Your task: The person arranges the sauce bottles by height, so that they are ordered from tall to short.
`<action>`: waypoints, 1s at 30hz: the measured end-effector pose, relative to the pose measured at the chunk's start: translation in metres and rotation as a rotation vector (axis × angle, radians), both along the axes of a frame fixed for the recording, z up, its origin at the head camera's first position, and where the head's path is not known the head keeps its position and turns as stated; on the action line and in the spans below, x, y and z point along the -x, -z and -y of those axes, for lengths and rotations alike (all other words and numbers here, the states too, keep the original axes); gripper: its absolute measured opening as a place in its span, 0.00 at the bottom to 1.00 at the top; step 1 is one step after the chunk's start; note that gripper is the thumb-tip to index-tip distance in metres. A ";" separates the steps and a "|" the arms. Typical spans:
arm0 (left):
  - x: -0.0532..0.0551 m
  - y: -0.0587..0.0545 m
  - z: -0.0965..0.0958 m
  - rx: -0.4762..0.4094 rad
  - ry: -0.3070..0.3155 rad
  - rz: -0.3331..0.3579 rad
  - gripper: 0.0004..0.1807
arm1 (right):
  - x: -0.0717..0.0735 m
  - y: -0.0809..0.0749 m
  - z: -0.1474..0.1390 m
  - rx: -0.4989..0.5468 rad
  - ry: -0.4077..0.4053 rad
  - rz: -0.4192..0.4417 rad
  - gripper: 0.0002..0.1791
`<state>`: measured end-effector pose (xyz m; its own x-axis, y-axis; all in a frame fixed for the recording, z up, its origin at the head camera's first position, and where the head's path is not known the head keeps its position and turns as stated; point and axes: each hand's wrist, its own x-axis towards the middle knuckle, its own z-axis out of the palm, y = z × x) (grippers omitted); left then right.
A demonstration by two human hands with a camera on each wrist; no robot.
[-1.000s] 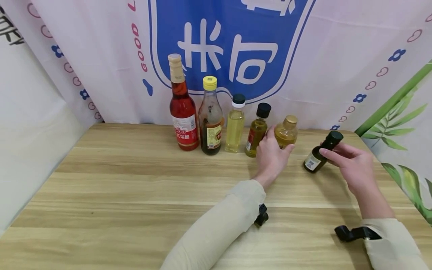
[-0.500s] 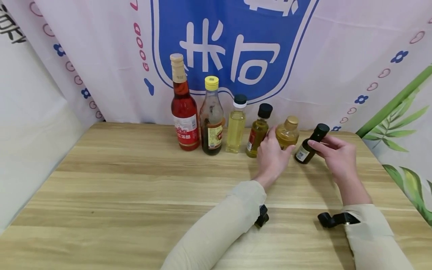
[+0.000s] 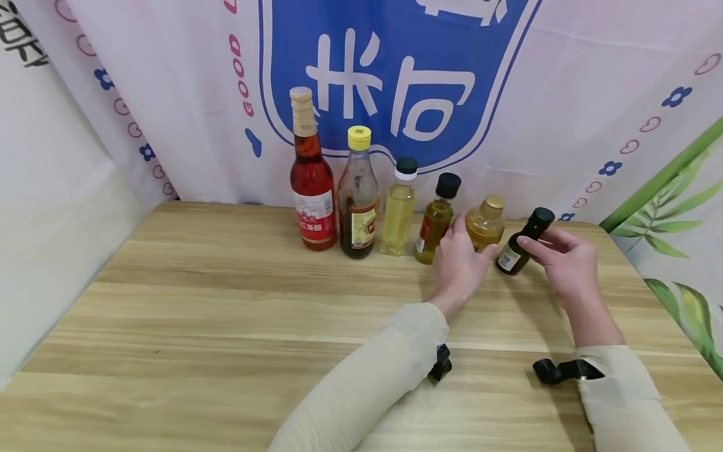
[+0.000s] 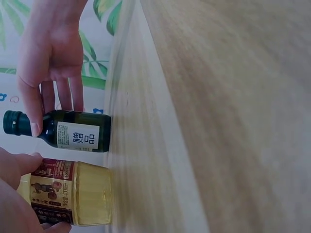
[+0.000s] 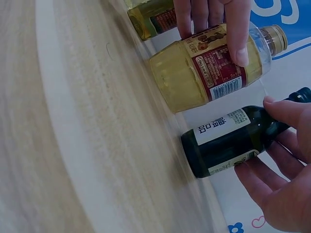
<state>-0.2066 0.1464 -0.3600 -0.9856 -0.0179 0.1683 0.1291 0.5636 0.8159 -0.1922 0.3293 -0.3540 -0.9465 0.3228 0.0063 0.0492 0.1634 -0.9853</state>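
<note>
My left hand point(image 3: 460, 260) grips a squat clear bottle of yellow oil point(image 3: 486, 229) with a gold cap. In the right wrist view, that oil bottle point(image 5: 204, 68) shows a red and gold label and the thumb lies across it. My right hand point(image 3: 570, 263) holds a small dark green bottle point(image 3: 516, 251) near its neck, thumb on the near side. From the left wrist, the dark bottle point(image 4: 80, 131) shows a white label, its base at the wooden tabletop. A gap separates the two bottles. Left of the left hand stands an olive-coloured oil bottle point(image 3: 435, 226) with a black cap.
Farther left in the row stand a pale oil bottle point(image 3: 398, 216), a yellow-capped bottle of dark sauce point(image 3: 358, 213) and a tall red bottle point(image 3: 313, 194). A printed curtain point(image 3: 214, 150) hangs behind the wooden table point(image 3: 198, 314).
Over the first half second, my right hand moved left with the dark green bottle, closer to the oil bottle. Since then both hands have stayed nearly still; the head view shifted slightly.
</note>
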 end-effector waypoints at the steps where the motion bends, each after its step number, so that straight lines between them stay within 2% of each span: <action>1: 0.000 0.000 -0.001 0.000 0.003 0.002 0.44 | 0.000 0.000 -0.001 -0.009 0.000 0.007 0.25; 9: -0.002 0.000 -0.003 -0.001 0.005 0.001 0.43 | -0.002 0.001 -0.003 -0.068 0.017 0.046 0.31; 13: -0.004 0.000 -0.003 -0.005 0.013 0.001 0.44 | -0.003 0.002 -0.004 -0.092 0.008 0.036 0.26; 16: -0.008 0.000 0.000 -0.010 0.023 -0.022 0.43 | -0.004 0.001 -0.005 -0.035 0.000 -0.011 0.19; 18: -0.012 -0.001 0.003 -0.024 0.032 -0.044 0.43 | -0.005 -0.002 -0.006 0.048 -0.004 -0.060 0.17; 20: -0.018 -0.003 0.009 -0.043 0.048 -0.052 0.42 | -0.005 -0.007 -0.006 0.116 0.020 -0.120 0.20; 23: -0.032 -0.007 0.023 -0.045 0.079 -0.030 0.39 | -0.007 -0.015 -0.004 0.148 0.086 -0.172 0.27; 24: -0.036 -0.009 0.029 -0.036 0.093 -0.021 0.38 | -0.008 -0.017 -0.004 0.138 0.116 -0.182 0.29; 26: -0.046 -0.015 0.044 0.028 0.137 -0.009 0.38 | -0.010 -0.023 -0.001 0.050 0.177 -0.187 0.31; 30: -0.057 -0.028 0.079 0.200 0.245 -0.034 0.41 | -0.018 -0.037 0.007 -0.159 0.215 -0.175 0.30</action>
